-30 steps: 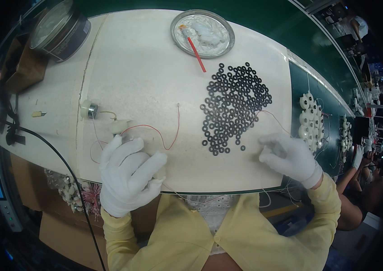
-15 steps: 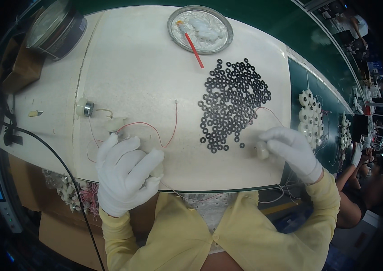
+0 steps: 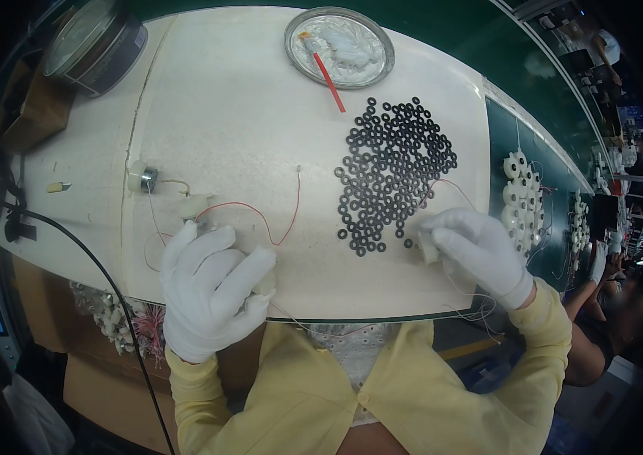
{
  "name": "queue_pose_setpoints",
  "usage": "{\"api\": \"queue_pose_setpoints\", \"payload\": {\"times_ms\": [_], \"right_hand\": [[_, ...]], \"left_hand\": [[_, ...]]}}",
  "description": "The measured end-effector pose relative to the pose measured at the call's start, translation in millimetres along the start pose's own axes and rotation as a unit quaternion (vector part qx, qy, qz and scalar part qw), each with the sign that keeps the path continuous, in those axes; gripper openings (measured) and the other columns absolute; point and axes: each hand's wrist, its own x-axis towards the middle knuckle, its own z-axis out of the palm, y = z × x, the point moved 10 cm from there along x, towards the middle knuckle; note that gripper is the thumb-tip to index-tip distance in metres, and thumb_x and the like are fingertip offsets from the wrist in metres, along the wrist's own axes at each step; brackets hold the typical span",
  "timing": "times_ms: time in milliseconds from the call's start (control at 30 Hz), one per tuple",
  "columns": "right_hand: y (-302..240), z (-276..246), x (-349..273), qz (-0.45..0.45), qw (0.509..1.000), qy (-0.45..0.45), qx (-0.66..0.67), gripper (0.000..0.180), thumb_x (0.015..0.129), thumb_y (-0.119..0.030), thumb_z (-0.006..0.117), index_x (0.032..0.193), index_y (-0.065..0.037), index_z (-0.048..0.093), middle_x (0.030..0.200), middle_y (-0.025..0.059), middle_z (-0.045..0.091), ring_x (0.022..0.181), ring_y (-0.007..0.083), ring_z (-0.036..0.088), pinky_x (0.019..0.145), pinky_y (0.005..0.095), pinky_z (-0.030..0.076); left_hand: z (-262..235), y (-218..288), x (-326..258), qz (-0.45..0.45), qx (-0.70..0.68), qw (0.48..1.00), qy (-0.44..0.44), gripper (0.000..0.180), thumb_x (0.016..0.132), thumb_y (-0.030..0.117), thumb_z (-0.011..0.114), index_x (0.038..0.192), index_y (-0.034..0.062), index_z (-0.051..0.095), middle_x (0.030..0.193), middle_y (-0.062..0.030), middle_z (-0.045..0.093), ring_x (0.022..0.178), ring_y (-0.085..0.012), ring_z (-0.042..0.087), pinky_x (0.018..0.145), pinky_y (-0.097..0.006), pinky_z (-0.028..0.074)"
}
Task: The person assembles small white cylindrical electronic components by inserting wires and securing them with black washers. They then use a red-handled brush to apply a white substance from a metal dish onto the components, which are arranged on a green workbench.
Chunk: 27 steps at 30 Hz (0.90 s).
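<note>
Black rubber rings (image 3: pixel 393 171) spread beside right hand (image 3: pixel 477 254), closed on small white part (image 3: pixel 427 246). Left hand (image 3: pixel 211 292) loosely curled near red wire (image 3: pixel 261 216). Foil dish (image 3: pixel 340 47) holds red-handled brush (image 3: pixel 325 68).

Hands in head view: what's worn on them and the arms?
Both the left hand and the right hand wear plain white fabric gloves that cover the fingers fully. Pale yellow long sleeves of a buttoned cardigan reach to the glove cuffs. No markings, straps or cables show on either arm.

The right hand (image 3: pixel 480 254) hides most of a small white part (image 3: pixel 427 247); wire ends blur.
</note>
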Motion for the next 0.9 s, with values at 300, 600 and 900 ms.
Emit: {"api": "queue_pose_setpoints", "payload": {"times_ms": [300, 600, 900], "right_hand": [[-58, 38, -24, -0.375, 0.775, 0.101, -0.499, 0.026, 0.078, -0.026, 0.08, 0.093, -0.01, 0.067, 0.069, 0.0016, 0.063, 0.054, 0.0197, 0.058, 0.053, 0.0314, 0.046], [-58, 59, -34, -0.369, 0.673, 0.103, -0.633, 0.023, 0.082, -0.031, 0.073, 0.092, -0.014, 0.061, 0.063, -0.0022, 0.05, 0.052, 0.0153, 0.052, 0.053, 0.0304, 0.039], [-56, 57, -20, -0.317, 0.713, 0.073, -0.621, 0.021, 0.084, -0.029, 0.071, 0.091, -0.012, 0.06, 0.063, 0.0019, 0.054, 0.053, 0.0204, 0.055, 0.053, 0.0338, 0.042]], "left_hand": [[-1, 0, 0, 0.002, -0.001, 1.0, 0.003, 0.048, 0.06, 0.015, 0.072, 0.108, 0.0125, 0.066, 0.083, -0.0017, 0.059, 0.098, -0.0288, 0.06, 0.099, -0.052, 0.041], [0, 0, 1, 0.001, 0.002, 1.0, 0.004, 0.045, 0.062, 0.017, 0.071, 0.106, 0.012, 0.066, 0.082, -0.0022, 0.06, 0.097, -0.0291, 0.061, 0.1, -0.052, 0.04], [-2, 2, 1, 0.005, 0.008, 1.0, 0.014, 0.047, 0.059, 0.016, 0.071, 0.106, 0.0112, 0.067, 0.082, -0.0029, 0.059, 0.098, -0.0296, 0.061, 0.099, -0.052, 0.041]]}}
